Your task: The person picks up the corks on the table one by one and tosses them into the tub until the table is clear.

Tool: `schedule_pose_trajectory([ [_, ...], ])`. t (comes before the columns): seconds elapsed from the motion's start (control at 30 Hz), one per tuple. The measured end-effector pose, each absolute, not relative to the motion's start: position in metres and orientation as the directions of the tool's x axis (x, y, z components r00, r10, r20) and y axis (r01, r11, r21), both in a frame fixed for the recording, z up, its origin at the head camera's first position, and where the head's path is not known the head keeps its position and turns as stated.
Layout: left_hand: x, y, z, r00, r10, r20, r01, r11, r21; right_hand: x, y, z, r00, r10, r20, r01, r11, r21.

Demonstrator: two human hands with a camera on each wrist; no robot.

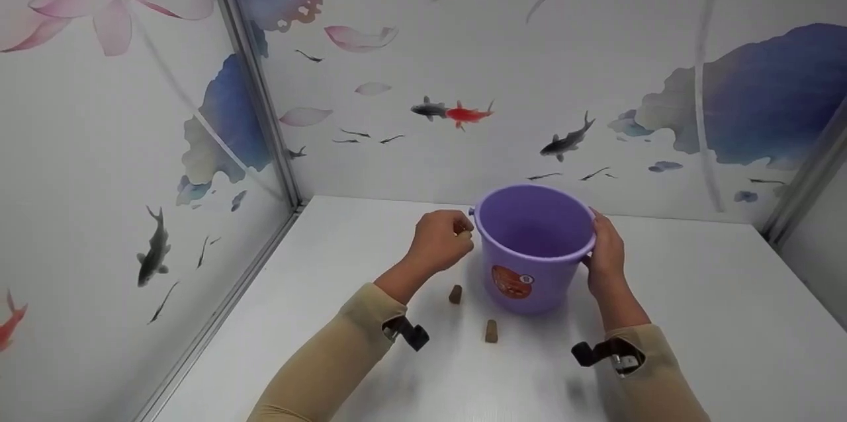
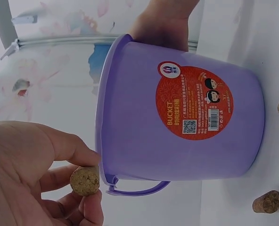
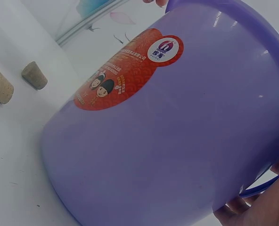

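A purple bucket [image 1: 533, 283] with a red round label stands upright on the white table. My left hand [image 1: 442, 240] is beside its left rim and pinches a cork [image 2: 85, 181] between thumb and fingers, its round end showing in the left wrist view. On the opposite side my right hand [image 1: 607, 253] grips the bucket by its rim and side, near the handle [image 3: 262, 186]. Two more corks lie on the table in front of the bucket: one cork [image 1: 455, 294] toward the left, another cork [image 1: 491, 331] closer to me.
The white table [image 1: 317, 316] meets a back wall [image 1: 397, 170] and a left wall [image 1: 79, 164], both printed with lotus flowers and fish. A metal strip [image 1: 255, 91] runs up the left corner. Each sleeved wrist carries a black camera mount [image 1: 405, 333].
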State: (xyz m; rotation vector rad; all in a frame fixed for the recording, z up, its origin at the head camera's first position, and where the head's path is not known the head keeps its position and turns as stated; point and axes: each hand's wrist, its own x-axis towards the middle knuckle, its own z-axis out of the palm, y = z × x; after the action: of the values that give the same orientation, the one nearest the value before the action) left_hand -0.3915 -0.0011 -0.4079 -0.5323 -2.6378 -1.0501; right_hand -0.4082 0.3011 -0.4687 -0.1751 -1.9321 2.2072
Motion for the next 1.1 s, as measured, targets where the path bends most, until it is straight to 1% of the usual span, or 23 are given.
schedule_pose_trajectory([
  [0.27,-0.401,0.007,-0.4,-0.873,0.247,0.421,0.473,0.64,0.606,-0.407,0.305,-0.47,-0.969,0.244,0.029,-0.063,-0.135,-0.989],
  [0.5,-0.405,0.016,-0.391,-0.85,0.304,0.43,0.518,0.628,0.581,-0.406,0.308,-0.473,-0.969,0.243,0.035,-0.07,-0.137,-0.988],
  [0.6,-0.407,0.017,-0.389,-0.855,0.298,0.425,0.509,0.64,0.576,-0.406,0.307,-0.474,-0.971,0.235,0.042,-0.075,-0.135,-0.988],
  [0.8,-0.413,0.013,-0.386,-0.871,0.262,0.416,0.479,0.64,0.601,-0.41,0.301,-0.472,-0.971,0.231,0.065,-0.092,-0.107,-0.99],
  [1.1,-0.42,0.023,-0.382,-0.869,0.277,0.411,0.487,0.63,0.605,-0.407,0.299,-0.471,-0.97,0.226,0.091,-0.122,-0.128,-0.984],
])
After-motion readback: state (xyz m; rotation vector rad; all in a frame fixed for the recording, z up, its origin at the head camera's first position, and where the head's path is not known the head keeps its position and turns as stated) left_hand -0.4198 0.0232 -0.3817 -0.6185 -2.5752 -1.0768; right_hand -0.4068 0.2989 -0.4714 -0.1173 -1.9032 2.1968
